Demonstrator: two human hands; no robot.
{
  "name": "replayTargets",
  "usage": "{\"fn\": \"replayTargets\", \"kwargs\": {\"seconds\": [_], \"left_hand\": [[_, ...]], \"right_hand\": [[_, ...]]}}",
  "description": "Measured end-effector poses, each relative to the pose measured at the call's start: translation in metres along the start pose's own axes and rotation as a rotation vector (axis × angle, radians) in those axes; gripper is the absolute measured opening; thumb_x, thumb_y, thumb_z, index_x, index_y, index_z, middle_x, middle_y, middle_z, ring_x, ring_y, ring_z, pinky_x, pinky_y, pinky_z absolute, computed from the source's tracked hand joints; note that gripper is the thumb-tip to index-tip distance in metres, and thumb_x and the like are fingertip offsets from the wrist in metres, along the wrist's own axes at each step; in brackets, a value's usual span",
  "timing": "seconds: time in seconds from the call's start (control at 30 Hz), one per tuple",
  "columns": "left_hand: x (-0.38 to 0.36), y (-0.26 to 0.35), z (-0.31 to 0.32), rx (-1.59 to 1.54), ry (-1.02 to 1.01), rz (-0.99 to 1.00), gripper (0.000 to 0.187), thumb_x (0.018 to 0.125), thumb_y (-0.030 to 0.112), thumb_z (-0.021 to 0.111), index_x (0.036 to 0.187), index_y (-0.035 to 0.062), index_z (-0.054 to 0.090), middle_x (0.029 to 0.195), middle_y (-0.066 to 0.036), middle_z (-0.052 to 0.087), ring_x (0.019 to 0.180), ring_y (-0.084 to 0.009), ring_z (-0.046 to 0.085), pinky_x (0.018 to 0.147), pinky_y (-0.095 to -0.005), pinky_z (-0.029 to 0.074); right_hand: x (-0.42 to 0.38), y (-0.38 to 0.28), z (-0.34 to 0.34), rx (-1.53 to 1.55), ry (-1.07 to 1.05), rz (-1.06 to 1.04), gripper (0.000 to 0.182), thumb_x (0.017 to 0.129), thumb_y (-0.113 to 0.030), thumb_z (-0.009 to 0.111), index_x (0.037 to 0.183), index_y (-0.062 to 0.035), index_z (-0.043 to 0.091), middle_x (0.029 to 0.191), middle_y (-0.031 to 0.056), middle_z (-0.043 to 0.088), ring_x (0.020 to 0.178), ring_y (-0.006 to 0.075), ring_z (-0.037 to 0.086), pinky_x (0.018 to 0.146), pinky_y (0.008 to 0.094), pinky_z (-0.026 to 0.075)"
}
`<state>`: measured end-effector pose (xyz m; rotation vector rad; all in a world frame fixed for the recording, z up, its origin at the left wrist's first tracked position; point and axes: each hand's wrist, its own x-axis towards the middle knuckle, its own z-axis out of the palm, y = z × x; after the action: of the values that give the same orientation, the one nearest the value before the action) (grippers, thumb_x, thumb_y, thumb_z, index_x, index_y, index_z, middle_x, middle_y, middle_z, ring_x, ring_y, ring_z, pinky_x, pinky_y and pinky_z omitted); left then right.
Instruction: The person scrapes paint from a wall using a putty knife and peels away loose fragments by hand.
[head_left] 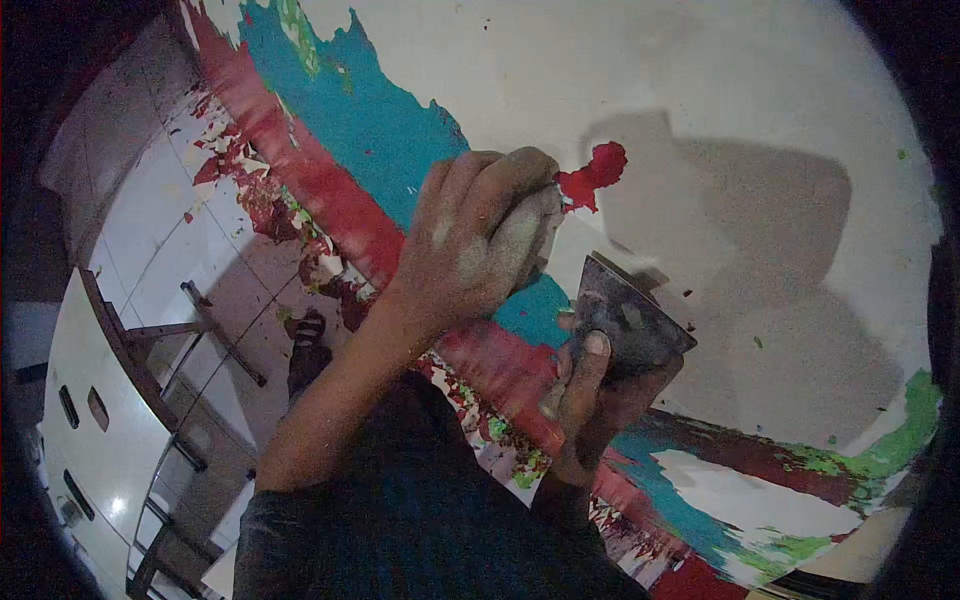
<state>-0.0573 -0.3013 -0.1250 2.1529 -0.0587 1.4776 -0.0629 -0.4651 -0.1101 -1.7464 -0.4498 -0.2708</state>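
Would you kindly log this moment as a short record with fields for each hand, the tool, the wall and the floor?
left hand: fist pressed to the wall, gripping something hidden
right hand: holding the scraper
scraper: broad blade flat against the wall
wall: mostly bare pale surface; red, teal and green paint left in patches
red patch: isolated, beside the left fist
floor: pale tiles strewn with paint flakes

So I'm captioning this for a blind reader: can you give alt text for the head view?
Two bare hands work a flat scraper against a white wall with peeling red and teal paint; the right hand holds the blade while the left hand presses above it. Paint flakes litter the tiled floor below.
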Motion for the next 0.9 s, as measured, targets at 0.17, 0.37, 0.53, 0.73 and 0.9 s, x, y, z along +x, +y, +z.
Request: {"fn": "replayTargets", "kwargs": {"seconds": [0.17, 0.37, 0.53, 0.73, 0.9], "left_hand": [[0.001, 0.018, 0.007, 0.045, 0.078, -0.144, 0.016, 0.068, 0.005, 0.061, 0.08, 0.0, 0.052, 0.094, -0.011, 0.051, 0.079, -0.0279, 0.05, 0.066, -0.0387, 0.039], [-0.009, 0.022, 0.015, -0.262, 0.235, -0.35, 0.016, 0.069, 0.004, 0.063, 0.082, 0.0015, 0.053, 0.093, -0.011, 0.051, 0.078, -0.0256, 0.051, 0.067, -0.0363, 0.042], [-0.015, 0.02, 0.014, -0.191, 0.226, -0.295, 0.023, 0.066, 0.007, 0.068, 0.085, 0.0036, 0.057, 0.096, -0.011, 0.054, 0.076, -0.0217, 0.054, 0.068, -0.0338, 0.043], [-0.017, 0.02, 0.014, -0.116, 0.211, -0.271, 0.023, 0.063, 0.008, 0.07, 0.083, 0.0055, 0.059, 0.093, -0.007, 0.056, 0.072, -0.0194, 0.055, 0.066, -0.0322, 0.041], [-0.013, 0.016, 0.012, -0.063, 0.199, -0.177, 0.022, 0.062, 0.006, 0.069, 0.081, 0.0053, 0.058, 0.09, -0.007, 0.057, 0.069, -0.02, 0.054, 0.064, -0.0323, 0.04]], "right_hand": [[-0.003, 0.003, 0.0, 0.02, 0.044, 0.007, 0.055, 0.076, -0.017, 0.063, 0.113, -0.0067, 0.024, 0.092, 0.0179, 0.054, 0.061, 0.0172, 0.058, 0.04, 0.0223, 0.042], [0.0, -0.005, -0.001, 0.006, -0.011, 0.033, 0.054, 0.077, -0.013, 0.06, 0.115, -0.0068, 0.022, 0.094, 0.0178, 0.053, 0.062, 0.0182, 0.059, 0.041, 0.0232, 0.044], [0.001, -0.003, 0.004, -0.05, -0.021, 0.015, 0.05, 0.079, -0.012, 0.057, 0.113, -0.0034, 0.021, 0.094, 0.0188, 0.053, 0.061, 0.0152, 0.056, 0.044, 0.0221, 0.044], [0.006, -0.003, 0.007, -0.119, -0.142, -0.028, 0.036, 0.082, -0.01, 0.053, 0.106, 0.0008, 0.028, 0.09, 0.0177, 0.053, 0.065, 0.0134, 0.054, 0.052, 0.0236, 0.045], [0.009, -0.008, 0.018, -0.174, -0.107, -0.063, 0.019, 0.082, -0.009, 0.051, 0.092, 0.0063, 0.054, 0.082, 0.0161, 0.06, 0.076, 0.0222, 0.06, 0.066, 0.0335, 0.048]]}}
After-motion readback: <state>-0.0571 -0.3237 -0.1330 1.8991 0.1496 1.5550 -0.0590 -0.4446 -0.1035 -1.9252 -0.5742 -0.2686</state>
